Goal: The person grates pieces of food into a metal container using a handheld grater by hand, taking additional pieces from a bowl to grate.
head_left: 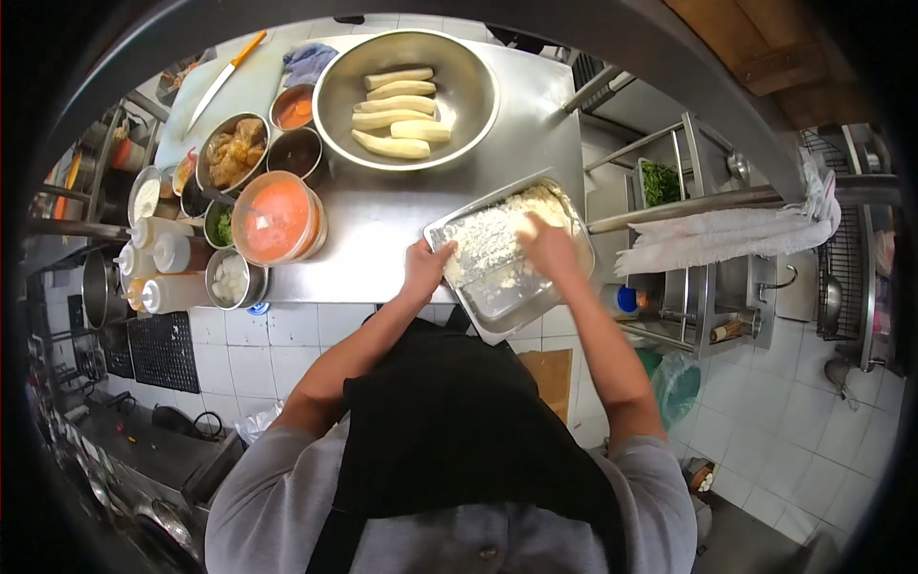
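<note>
Left hand (427, 271) grips left rim of metal tray (509, 302). Right hand (552, 248) in white crumbly mix (486, 237) inside; can't tell if clenched. Tray angled over front edge of steel table (368, 251); big bowl (470, 88) of pale peeled pieces (394, 103) behind.

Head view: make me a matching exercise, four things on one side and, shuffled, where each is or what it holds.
Things
1. Left hand
2. Right hand
3. Knife
4. Large steel bowl

Places or states
A. Lying on the cutting board
B. Over the white powder in the tray
C. Holding pale peeled pieces
D. Gripping the tray's rim

Pairs: 1-D, 2-B, 3-A, 4-C
</note>
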Action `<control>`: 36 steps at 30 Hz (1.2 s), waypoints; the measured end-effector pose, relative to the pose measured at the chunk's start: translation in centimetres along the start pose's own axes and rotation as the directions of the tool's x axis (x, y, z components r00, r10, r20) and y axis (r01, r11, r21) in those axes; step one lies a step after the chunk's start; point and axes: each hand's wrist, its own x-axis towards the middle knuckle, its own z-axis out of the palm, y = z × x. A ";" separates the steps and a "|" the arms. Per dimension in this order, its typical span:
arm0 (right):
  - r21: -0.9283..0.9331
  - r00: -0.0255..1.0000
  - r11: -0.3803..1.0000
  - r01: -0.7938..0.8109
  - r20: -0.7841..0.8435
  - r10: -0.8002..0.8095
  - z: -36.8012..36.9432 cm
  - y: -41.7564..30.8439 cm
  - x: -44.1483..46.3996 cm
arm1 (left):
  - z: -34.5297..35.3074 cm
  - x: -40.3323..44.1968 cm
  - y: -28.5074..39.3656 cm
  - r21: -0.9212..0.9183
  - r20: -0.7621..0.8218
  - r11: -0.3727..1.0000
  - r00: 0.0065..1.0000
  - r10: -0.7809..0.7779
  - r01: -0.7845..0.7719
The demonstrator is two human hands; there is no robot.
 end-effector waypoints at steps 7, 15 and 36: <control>0.035 0.999 0.999 0.027 0.046 -0.029 0.7 -0.8 -0.5 | 0.1 -0.8 1.0 0.027 -0.004 1.000 1.000 0.006 -0.006; 0.067 0.954 0.960 0.271 -0.156 -0.258 -0.1 2.1 -0.1 | -0.1 0.3 0.3 0.023 0.010 1.000 1.000 0.016 -0.016; 0.137 0.989 0.979 0.148 -0.051 -0.142 2.9 -1.2 -3.9 | -0.2 -0.2 0.0 -0.013 -0.033 1.000 0.999 0.011 -0.011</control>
